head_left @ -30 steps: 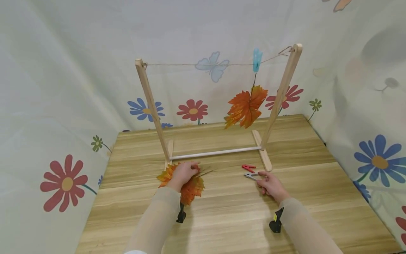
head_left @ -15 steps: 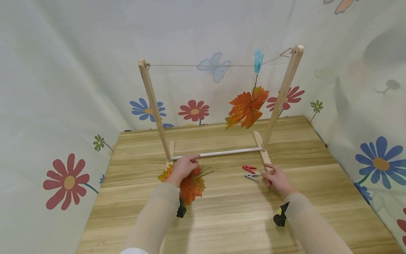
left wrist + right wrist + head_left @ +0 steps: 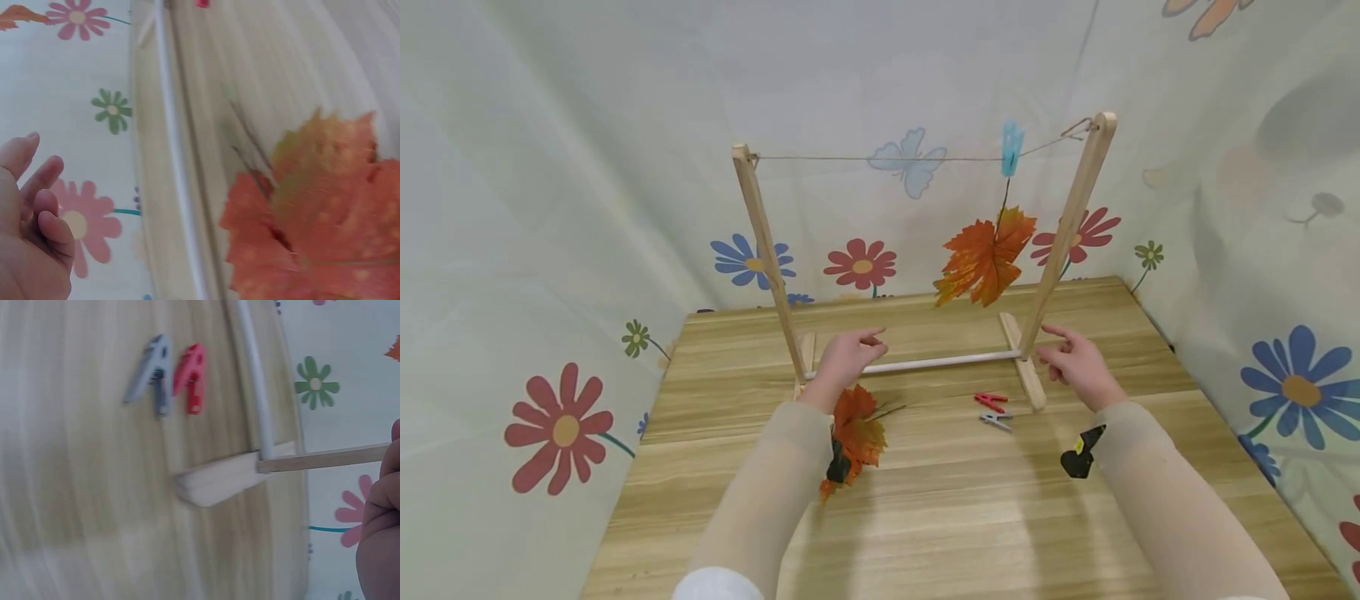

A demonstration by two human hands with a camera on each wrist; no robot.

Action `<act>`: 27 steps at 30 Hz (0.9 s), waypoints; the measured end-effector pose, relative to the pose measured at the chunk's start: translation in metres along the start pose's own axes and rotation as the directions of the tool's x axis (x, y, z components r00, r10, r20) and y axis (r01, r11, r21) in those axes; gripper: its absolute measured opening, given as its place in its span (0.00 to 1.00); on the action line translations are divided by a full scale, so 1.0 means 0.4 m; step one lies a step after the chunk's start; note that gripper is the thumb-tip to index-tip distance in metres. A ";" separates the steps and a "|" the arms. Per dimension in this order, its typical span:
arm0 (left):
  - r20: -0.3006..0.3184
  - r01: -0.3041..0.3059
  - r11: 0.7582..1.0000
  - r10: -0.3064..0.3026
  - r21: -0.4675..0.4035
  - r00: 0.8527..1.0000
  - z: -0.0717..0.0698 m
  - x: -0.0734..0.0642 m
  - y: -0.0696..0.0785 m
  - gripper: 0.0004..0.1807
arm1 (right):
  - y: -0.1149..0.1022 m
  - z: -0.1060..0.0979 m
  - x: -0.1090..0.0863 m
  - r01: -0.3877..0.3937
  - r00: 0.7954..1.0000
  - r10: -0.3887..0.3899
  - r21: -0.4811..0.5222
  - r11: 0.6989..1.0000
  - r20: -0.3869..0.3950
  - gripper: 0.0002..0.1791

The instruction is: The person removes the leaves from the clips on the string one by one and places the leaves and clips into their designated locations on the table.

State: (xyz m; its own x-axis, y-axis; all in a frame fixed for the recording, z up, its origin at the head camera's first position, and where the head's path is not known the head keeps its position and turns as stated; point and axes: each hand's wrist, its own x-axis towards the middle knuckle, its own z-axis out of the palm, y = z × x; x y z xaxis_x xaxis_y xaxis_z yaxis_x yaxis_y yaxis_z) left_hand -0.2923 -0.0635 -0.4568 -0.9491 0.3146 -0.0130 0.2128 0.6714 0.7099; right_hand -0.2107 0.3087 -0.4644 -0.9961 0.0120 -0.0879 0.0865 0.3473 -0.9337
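While an orange maple-shaped leaf [image 3: 985,258] hangs by a translucent blue clip [image 3: 1011,150] on thin brown string [image 3: 880,158], we have left hand [image 3: 848,358] and right hand [image 3: 1078,367] raised, fingers loosely bent, gripping nothing.
Left is near the white rod [image 3: 940,362], orange-red leaves [image 3: 861,437] on the wood-grain table [image 3: 925,517] below its sleeve; right is beside the wooden post [image 3: 1066,237], contact unclear; red plastic clip [image 3: 991,402] and grey plastic clip [image 3: 996,420] lie between.

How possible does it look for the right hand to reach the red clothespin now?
Probably yes. The right hand appears to hold nothing, and nothing covers the red clothespin. The stand's right foot lies between them but looks low enough to pass over; the gray clothespin sits close beside.
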 end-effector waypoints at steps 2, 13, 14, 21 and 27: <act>-0.019 -0.014 1.000 0.014 -0.013 1.000 -0.009 0.008 0.015 0.23 | -0.023 -0.012 0.007 0.013 1.000 -0.013 -0.005 1.000 -0.009 0.35; -0.067 -0.057 0.992 0.050 -0.110 0.996 -0.052 0.045 0.095 0.24 | -0.138 -0.062 0.026 0.081 0.994 -0.082 -0.015 0.997 -0.067 0.32; -0.074 -0.066 0.990 0.057 -0.125 0.996 -0.056 0.047 0.104 0.24 | -0.148 -0.066 0.026 0.086 0.994 -0.086 -0.014 0.996 -0.071 0.32; -0.088 -0.100 0.973 0.083 -0.207 0.993 -0.082 0.055 0.159 0.26 | -0.208 -0.082 0.033 0.101 0.990 -0.105 -0.057 0.993 -0.089 0.33; -0.122 -0.136 0.979 0.118 -0.149 0.985 -0.105 0.060 0.196 0.24 | -0.257 -0.090 0.035 0.114 0.988 -0.122 -0.078 0.990 -0.094 0.32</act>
State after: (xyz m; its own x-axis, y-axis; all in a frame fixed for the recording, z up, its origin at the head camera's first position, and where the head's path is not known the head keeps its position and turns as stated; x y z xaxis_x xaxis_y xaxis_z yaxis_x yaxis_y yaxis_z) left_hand -0.3081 -0.0314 -0.3717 -0.9384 0.3077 0.1571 0.3030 0.5145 0.8022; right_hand -0.2342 0.3068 -0.3571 -0.9966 0.0577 0.0594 -0.0298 0.4188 -0.9076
